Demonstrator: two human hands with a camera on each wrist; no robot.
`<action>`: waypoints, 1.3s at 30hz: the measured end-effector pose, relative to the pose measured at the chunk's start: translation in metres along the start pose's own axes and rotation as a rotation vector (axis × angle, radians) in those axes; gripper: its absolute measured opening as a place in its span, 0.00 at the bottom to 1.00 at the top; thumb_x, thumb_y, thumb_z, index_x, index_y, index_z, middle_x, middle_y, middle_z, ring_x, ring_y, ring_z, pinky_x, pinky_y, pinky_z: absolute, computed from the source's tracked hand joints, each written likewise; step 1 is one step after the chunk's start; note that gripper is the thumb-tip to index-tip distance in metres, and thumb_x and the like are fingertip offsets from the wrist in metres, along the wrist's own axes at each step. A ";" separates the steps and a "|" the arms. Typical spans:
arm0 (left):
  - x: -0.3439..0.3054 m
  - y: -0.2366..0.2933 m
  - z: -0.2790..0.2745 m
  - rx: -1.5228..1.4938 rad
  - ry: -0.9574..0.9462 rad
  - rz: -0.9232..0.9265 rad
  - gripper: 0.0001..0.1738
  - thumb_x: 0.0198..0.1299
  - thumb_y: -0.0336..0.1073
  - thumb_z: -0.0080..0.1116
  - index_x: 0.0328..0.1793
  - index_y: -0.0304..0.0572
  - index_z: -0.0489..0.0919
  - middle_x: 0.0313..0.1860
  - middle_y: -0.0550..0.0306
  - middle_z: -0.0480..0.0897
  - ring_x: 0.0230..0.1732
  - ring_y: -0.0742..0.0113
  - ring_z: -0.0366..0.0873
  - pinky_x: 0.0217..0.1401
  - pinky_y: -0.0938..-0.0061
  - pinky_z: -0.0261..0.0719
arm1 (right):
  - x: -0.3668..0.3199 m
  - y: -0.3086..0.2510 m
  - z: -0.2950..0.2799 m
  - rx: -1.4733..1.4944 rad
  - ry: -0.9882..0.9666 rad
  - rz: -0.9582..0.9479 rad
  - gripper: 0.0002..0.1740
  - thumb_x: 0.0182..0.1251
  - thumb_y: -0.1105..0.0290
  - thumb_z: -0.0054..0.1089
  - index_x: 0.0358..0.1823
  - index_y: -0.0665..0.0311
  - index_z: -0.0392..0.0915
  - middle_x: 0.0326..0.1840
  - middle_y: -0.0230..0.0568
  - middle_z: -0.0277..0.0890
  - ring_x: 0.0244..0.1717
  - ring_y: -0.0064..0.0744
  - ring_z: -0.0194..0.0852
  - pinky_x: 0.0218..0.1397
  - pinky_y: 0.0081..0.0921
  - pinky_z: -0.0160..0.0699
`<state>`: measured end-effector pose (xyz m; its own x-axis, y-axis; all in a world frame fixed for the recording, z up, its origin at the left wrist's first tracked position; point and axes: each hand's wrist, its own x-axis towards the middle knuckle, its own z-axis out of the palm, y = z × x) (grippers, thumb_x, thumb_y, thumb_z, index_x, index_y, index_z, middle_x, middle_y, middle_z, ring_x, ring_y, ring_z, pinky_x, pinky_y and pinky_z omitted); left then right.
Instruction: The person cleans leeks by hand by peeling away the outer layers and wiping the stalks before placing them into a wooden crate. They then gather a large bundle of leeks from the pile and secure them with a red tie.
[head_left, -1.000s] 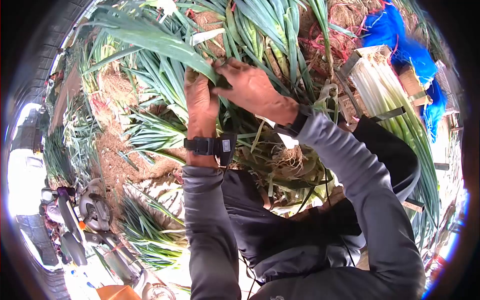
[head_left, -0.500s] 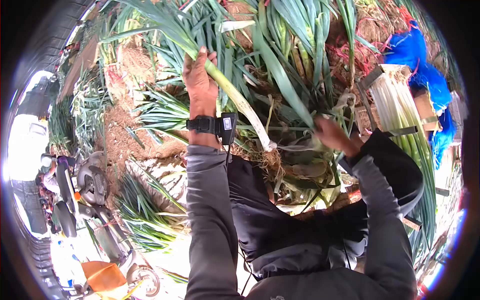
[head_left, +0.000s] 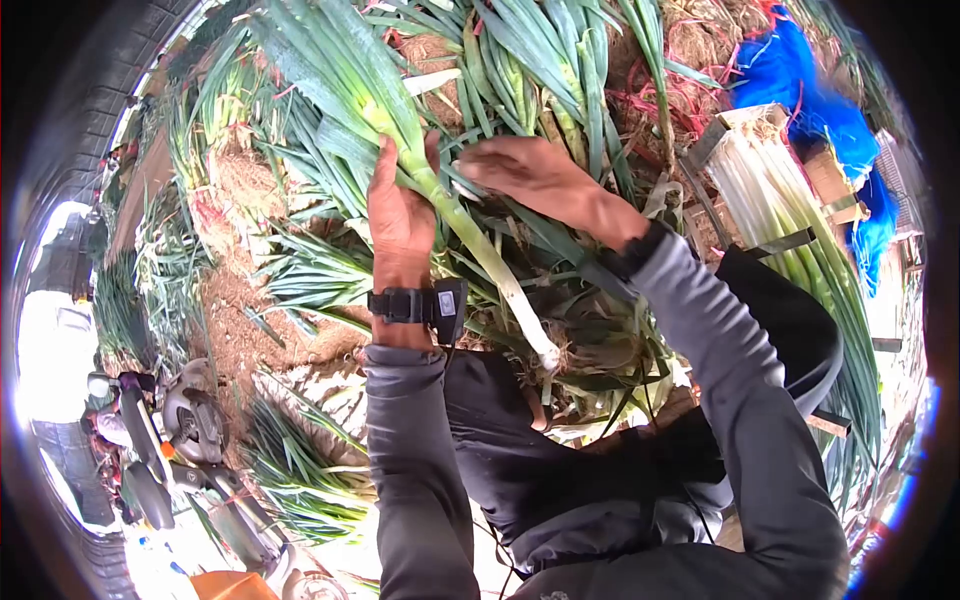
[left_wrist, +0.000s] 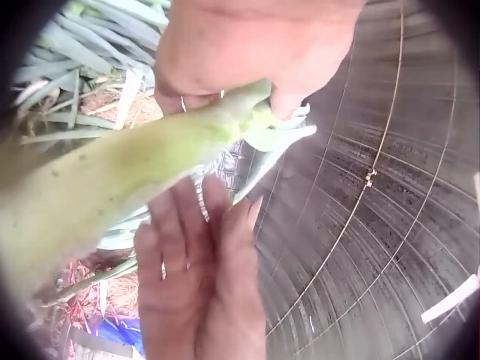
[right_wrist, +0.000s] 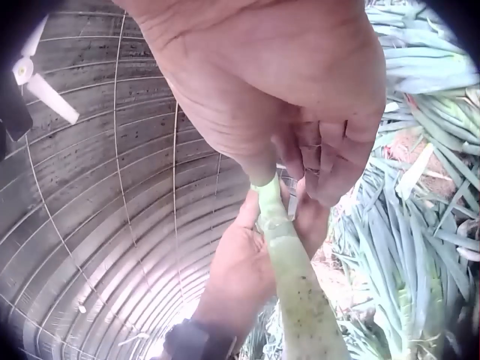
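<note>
My left hand (head_left: 400,210) grips a leek (head_left: 470,230) around the top of its stalk. In the head view the green leaves fan out to the upper left, and the white root end slants down toward my lap. Close beside the stalk is my right hand (head_left: 540,180), its fingers extended toward the leek and slightly blurred. In the left wrist view the pale, speckled stalk (left_wrist: 112,180) passes under my left hand, with the right hand's (left_wrist: 202,277) fingers spread below it. The right wrist view shows the right palm (right_wrist: 277,82) next to the stalk (right_wrist: 300,292), fingers loosely bent.
Leeks with green leaves (head_left: 310,265) lie in heaps ahead and to the left. Cleaned leeks (head_left: 760,170) are stacked in a metal-framed rack at right, beside blue netting (head_left: 780,65). Leaf scraps and roots (head_left: 600,360) lie before my knees. A scooter (head_left: 190,430) stands at left.
Both hands were together at a leaf; my right hand then swept down to the right with a long green leaf. It is now back beside the stalk without that leaf. The left hand keeps hold.
</note>
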<state>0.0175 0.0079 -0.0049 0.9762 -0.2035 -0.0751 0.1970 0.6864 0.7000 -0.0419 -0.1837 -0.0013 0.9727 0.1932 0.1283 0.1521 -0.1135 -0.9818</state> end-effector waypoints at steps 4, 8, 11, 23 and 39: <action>-0.005 -0.012 0.012 -0.011 -0.212 -0.056 0.28 0.78 0.52 0.53 0.68 0.33 0.75 0.57 0.50 0.83 0.59 0.59 0.80 0.65 0.65 0.79 | 0.022 0.001 0.016 0.342 -0.003 -0.074 0.21 0.70 0.65 0.72 0.57 0.72 0.81 0.48 0.40 0.86 0.49 0.25 0.82 0.57 0.23 0.81; -0.002 -0.020 0.011 -0.066 -0.216 -0.049 0.28 0.78 0.52 0.52 0.68 0.34 0.74 0.56 0.50 0.83 0.57 0.60 0.81 0.63 0.65 0.80 | 0.020 0.006 0.021 0.604 0.038 -0.109 0.17 0.68 0.69 0.74 0.54 0.69 0.82 0.47 0.34 0.85 0.48 0.20 0.81 0.56 0.21 0.79; -0.004 -0.022 0.013 0.057 -0.164 0.016 0.28 0.78 0.53 0.53 0.68 0.35 0.74 0.55 0.51 0.84 0.53 0.60 0.83 0.61 0.65 0.81 | 0.010 0.003 0.019 0.114 0.168 -0.071 0.22 0.69 0.64 0.73 0.57 0.71 0.79 0.46 0.43 0.87 0.49 0.31 0.85 0.54 0.26 0.83; -0.004 -0.024 0.010 -0.002 -0.292 -0.054 0.23 0.76 0.44 0.56 0.69 0.38 0.75 0.60 0.53 0.82 0.60 0.59 0.79 0.60 0.67 0.76 | -0.007 0.016 0.028 -0.603 0.361 -0.259 0.24 0.67 0.64 0.74 0.56 0.71 0.76 0.52 0.46 0.84 0.50 0.43 0.86 0.56 0.33 0.85; -0.006 -0.042 0.004 -0.072 -0.183 0.095 0.13 0.71 0.38 0.65 0.55 0.40 0.80 0.50 0.56 0.86 0.51 0.65 0.85 0.54 0.72 0.85 | 0.010 0.002 0.002 -0.020 0.031 -0.012 0.22 0.61 0.61 0.80 0.46 0.71 0.83 0.39 0.39 0.84 0.40 0.24 0.80 0.45 0.24 0.80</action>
<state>0.0030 -0.0223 -0.0311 0.9593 -0.2542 0.1231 0.1173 0.7553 0.6448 -0.0323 -0.1805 -0.0025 0.9757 0.1646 0.1449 0.1672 -0.1307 -0.9772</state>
